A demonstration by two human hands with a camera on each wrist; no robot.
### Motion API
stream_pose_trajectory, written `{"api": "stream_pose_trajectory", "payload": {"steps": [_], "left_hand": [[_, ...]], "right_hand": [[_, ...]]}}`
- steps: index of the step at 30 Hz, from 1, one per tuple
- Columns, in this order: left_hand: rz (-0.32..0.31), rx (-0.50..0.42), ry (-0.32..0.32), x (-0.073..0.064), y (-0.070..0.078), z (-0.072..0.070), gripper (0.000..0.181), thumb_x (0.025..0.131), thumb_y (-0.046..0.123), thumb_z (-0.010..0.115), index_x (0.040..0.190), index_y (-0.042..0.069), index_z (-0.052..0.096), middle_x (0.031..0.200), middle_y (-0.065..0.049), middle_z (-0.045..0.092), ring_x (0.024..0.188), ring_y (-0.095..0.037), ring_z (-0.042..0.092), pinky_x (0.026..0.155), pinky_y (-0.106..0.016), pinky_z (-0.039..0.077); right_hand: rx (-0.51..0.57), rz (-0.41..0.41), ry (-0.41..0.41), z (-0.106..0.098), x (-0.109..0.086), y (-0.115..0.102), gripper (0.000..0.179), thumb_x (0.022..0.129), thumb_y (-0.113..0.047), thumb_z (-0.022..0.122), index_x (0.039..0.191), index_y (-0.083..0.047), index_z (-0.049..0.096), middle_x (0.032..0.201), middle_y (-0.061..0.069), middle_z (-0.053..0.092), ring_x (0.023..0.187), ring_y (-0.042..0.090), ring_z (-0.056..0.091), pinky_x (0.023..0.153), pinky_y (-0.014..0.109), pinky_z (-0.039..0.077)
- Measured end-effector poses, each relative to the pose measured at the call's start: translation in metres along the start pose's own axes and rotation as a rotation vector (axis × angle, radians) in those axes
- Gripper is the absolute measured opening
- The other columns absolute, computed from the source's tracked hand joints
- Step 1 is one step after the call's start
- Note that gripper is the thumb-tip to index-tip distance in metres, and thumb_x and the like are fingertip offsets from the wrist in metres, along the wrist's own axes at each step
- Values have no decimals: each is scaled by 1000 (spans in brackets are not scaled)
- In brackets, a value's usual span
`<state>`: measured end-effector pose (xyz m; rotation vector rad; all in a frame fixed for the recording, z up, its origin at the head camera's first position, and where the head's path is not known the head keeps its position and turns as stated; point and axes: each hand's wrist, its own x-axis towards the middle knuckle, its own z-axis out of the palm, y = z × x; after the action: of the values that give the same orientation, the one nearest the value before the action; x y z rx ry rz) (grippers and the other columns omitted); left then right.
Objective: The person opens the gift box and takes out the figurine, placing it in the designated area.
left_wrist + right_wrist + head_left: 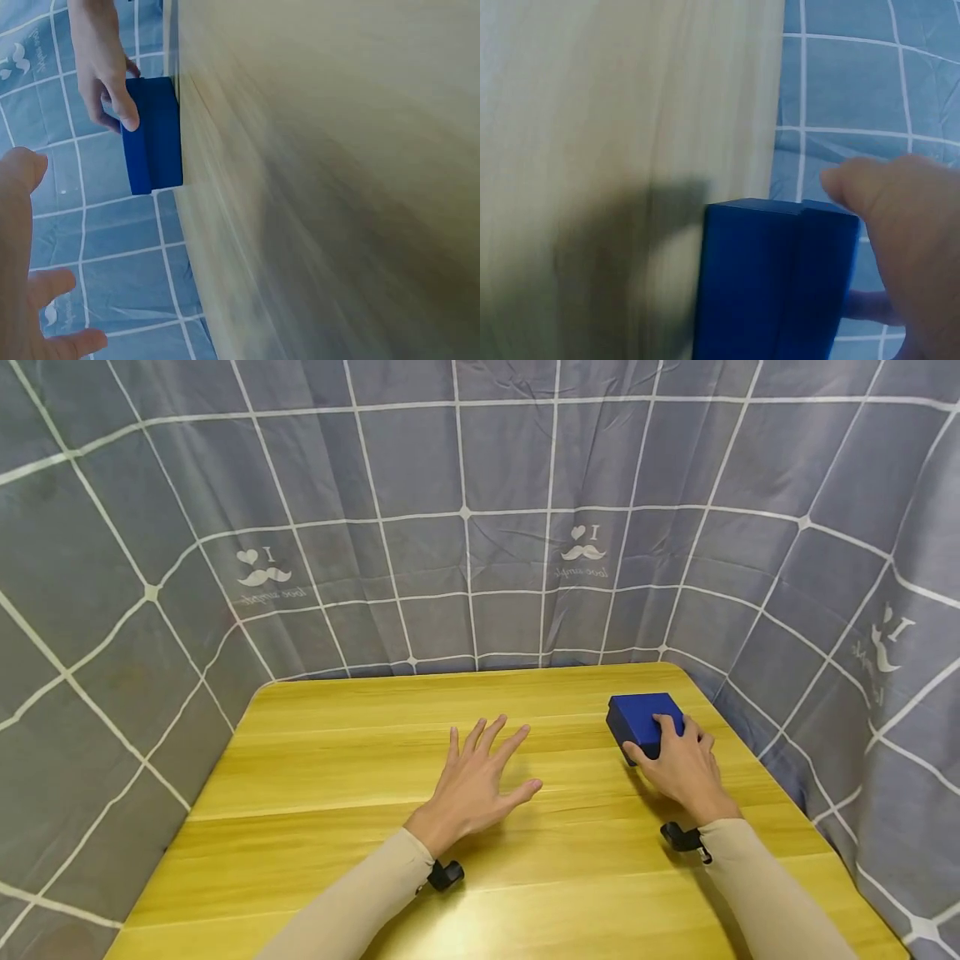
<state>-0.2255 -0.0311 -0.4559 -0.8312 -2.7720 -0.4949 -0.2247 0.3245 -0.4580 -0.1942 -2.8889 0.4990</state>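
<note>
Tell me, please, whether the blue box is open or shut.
Shut: the lid lies over the blue box, with no visible gap in either wrist view.

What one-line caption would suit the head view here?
Right hand on a blue box, left hand with fingers spread over a wood-grain table, gridded grey curtain behind.

Lettering: grey-blue fabric curtain with white grid, print mirrored.
White "I", white heart, moustache, "love" plus unclear word: twice on far side, left and right; again on right side, small words illegible.
</note>
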Motion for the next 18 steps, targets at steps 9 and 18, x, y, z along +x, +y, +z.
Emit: {"api": "stream_pose_trajectory", "payload": {"steps": [9,18], "left_hand": [[71,18,-17,25,6,10,77,101,79,43,168,42,30,176,-5,31,163,-38,29,127,-76,14],[133,-3,-81,47,16,28,72,104,73,46,168,45,29,175,-4,32,161,-36,34,127,-74,20]], "right_hand": [[-7,-13,-9,1,2,-3,76,102,-48,67,159,-6,41,161,46,22,132,75,31,94,80,44],[-1,-76,-29,3,-3,-7,72,100,-46,68,155,-6,46,161,45,26,135,73,30,99,81,43]]}}
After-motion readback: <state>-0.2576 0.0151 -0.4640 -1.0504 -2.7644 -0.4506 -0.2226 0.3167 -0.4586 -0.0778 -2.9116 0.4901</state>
